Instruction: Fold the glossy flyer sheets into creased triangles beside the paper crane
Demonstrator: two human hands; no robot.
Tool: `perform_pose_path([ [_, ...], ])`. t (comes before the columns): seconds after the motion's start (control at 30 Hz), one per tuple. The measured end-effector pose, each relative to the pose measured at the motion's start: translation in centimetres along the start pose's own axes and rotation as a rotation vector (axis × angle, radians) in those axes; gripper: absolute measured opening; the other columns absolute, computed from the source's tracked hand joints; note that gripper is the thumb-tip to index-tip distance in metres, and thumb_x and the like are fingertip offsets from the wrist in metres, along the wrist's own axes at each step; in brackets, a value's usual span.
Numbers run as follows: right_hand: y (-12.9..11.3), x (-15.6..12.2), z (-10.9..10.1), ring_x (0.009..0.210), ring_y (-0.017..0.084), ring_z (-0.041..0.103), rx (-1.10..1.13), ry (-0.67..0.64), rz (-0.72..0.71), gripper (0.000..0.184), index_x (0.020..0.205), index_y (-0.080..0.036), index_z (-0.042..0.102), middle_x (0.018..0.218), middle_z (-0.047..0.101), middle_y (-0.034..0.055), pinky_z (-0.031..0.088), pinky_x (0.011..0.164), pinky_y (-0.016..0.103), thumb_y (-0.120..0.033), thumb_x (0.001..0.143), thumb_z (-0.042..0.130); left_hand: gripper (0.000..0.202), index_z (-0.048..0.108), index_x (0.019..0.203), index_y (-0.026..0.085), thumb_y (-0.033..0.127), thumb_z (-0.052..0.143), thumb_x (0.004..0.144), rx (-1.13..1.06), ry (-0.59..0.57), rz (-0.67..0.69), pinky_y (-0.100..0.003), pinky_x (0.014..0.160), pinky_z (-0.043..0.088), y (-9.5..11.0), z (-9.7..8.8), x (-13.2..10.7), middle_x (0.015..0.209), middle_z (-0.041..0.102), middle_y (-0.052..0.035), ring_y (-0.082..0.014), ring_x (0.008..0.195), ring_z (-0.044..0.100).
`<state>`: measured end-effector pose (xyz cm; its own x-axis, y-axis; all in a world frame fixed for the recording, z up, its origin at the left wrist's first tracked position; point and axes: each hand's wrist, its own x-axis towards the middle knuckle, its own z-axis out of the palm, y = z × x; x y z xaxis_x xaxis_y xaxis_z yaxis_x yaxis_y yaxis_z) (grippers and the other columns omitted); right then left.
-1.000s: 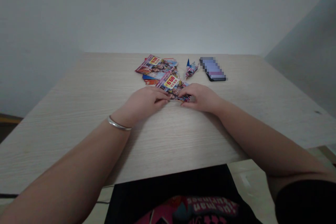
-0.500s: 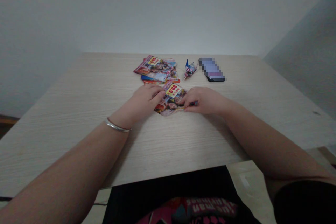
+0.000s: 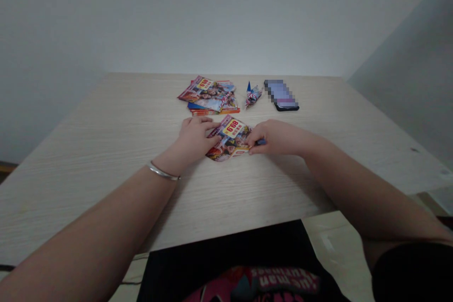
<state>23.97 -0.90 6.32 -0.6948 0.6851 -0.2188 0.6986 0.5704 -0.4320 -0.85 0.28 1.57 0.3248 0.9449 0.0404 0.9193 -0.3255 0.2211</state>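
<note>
A colourful printed sheet of paper (image 3: 231, 134), with a yellow price label near its top, lies on the light wooden table (image 3: 198, 198). My left hand (image 3: 196, 137) rests at the sheet's left side, its fingers stretched out and the tips on the paper. At the right side, my right hand (image 3: 264, 137) pinches the sheet's edge between thumb and fingers. A bit of blue shows beneath those fingers. Just beyond my hands lies a stack of similar printed sheets (image 3: 208, 94).
Right of the stack stands a small folded paper figure (image 3: 253, 96) with a pointed blue tip. A phone (image 3: 282, 95) with a blurred screen lies farther right. The table's far edge meets a pale wall (image 3: 226, 19).
The left fingers have spread and slid lower along the sheet's left edge. A white and yellow part of the paper now shows by my right fingertips. The view has shifted slightly.
</note>
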Motion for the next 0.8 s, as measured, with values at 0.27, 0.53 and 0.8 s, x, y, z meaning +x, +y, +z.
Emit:
perform_pose_path([
  [0.27,1.3,0.3,0.9,0.082,0.018,0.068,0.036,0.135,-0.034,0.010,0.084,-0.024,0.079,0.090,0.080,0.0024,0.046,0.075,0.031,-0.027,0.090,0.071,0.059,0.060,0.150,0.015,0.048,0.049,0.102,0.081,0.023,0.110,-0.054,0.121,0.037,-0.2,0.0,-1.4,0.157,0.054,-0.0207,-0.0391,0.144,0.049],
  [0.53,2.7,0.6,2.2,0.078,0.017,0.062,0.020,0.206,-0.063,0.023,0.084,-0.020,0.074,0.084,0.073,0.0044,0.042,0.072,0.030,-0.035,0.096,0.061,0.060,0.048,0.161,0.022,0.045,0.041,0.106,0.063,-0.062,0.164,-0.060,0.123,0.030,-1.1,0.9,-1.0,0.166,0.045,-0.0193,-0.0405,0.153,0.039],
  [0.8,3.6,0.0,1.8,0.071,0.016,0.059,0.005,0.243,-0.012,0.022,0.081,-0.020,0.073,0.080,0.071,0.0031,0.040,0.068,0.030,-0.036,0.094,0.063,0.047,0.068,0.141,0.027,0.034,0.036,0.106,-0.122,-0.224,0.373,-0.054,0.130,0.023,-0.3,-0.5,-0.3,0.158,0.059,-0.0065,-0.0302,0.155,0.041],
])
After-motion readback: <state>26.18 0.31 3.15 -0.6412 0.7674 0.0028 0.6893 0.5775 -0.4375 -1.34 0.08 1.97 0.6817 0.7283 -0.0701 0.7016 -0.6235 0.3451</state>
